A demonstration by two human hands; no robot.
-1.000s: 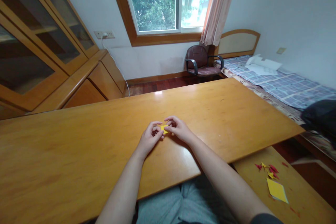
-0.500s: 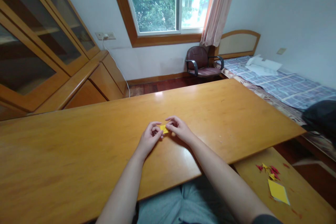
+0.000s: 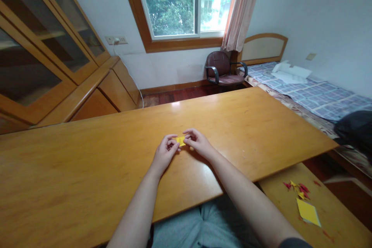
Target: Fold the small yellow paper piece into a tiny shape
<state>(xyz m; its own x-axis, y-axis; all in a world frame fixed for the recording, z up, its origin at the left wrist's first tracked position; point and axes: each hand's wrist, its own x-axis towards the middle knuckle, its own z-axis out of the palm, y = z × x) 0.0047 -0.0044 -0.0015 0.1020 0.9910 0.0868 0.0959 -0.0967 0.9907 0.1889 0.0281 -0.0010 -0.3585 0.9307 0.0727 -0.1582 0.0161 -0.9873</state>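
"What lies around the hands?"
"The wooden surface (image 3: 101, 162) spreads beneath them. Toward four o'clock, a lower surface (image 3: 277, 186) carries red and yellow folded pieces (image 3: 303, 189) and a yellow sheet (image 3: 308, 213). A chair (image 3: 219, 66) stands at one o'clock, a black bag (image 3: 356, 131) at three."
"What's hard to see?"
"The bag is cut off by the frame. Fingers hide the ends of the yellow paper (image 3: 181, 141), and its creases are too small to read."
"And the grip?"
"Left hand (image 3: 166, 153) and right hand (image 3: 200, 143) each pinch one end, nearly closed. The paper, small and bright, sits between them, at the right hand's nine o'clock."
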